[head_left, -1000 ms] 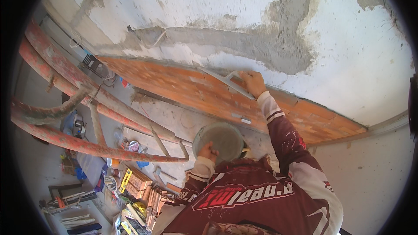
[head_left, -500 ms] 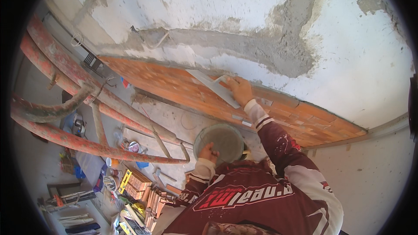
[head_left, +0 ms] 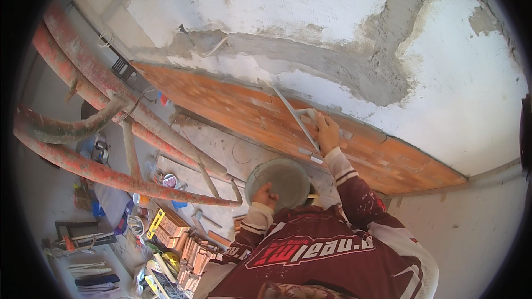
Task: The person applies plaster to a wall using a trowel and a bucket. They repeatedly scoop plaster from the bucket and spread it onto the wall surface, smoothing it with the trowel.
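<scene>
Hands apart. Right hand (head_left: 327, 133) closed round the handle of a flat trowel (head_left: 295, 115), blade seen nearly edge-on, slanting from upper left to lower right in front of orange brickwork (head_left: 233, 99). Blade's upper end at the brick's top border; contact cannot be told. Left hand (head_left: 265, 195) lower, overlapping a round grey bucket (head_left: 254, 174) in view, fingers partly curled; cannot tell whether they grip it. Above the brick: white wall (head_left: 471, 77) with a rough grey mortar band (head_left: 377, 75). Left: red, worn scaffold pipes (head_left: 133, 180). Lower left, beyond them: stacked bricks (head_left: 188, 254), yellow level (head_left: 157, 223) beside.
</scene>
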The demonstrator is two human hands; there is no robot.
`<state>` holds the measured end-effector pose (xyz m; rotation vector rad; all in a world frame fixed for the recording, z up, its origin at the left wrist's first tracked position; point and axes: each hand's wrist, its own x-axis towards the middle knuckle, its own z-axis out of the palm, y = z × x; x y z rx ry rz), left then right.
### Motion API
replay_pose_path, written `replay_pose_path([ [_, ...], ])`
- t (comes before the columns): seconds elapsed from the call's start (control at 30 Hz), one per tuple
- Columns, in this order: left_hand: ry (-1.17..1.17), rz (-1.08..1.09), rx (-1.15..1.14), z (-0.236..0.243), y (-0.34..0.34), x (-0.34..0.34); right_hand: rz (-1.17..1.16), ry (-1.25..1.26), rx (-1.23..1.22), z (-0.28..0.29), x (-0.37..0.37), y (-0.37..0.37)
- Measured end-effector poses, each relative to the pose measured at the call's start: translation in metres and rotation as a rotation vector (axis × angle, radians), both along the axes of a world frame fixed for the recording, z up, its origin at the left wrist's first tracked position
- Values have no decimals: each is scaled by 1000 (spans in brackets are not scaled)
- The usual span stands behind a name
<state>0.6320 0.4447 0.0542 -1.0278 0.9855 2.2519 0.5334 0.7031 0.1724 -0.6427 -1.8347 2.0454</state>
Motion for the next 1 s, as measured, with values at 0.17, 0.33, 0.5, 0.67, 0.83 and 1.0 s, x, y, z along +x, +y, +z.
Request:
replay_pose_path([
  [0.17, -18, -15, -27, 1, 3, -2, 10, -20, -124, -14, -16, -16],
  [0.33, 14, -74, 12, -13, -15, -8, -25, 23, 43, 0, -36, -33],
  [0.5, 2, -154, 1, 12, -13, -20, -123, 39, 45, -5, -17, -19],
  [0.67, -28, -212, -43, 1, -12, -33, -177, -64, 118, -1, 25, 7],
  [0.83, -58, -283, 1, 4, -9, -42, -246, -88, -37, 6, 72, 27],
  [1.0, -27, -323, 15, -1, 3, -44, -267, -93, -93, 7, 109, 55],
])
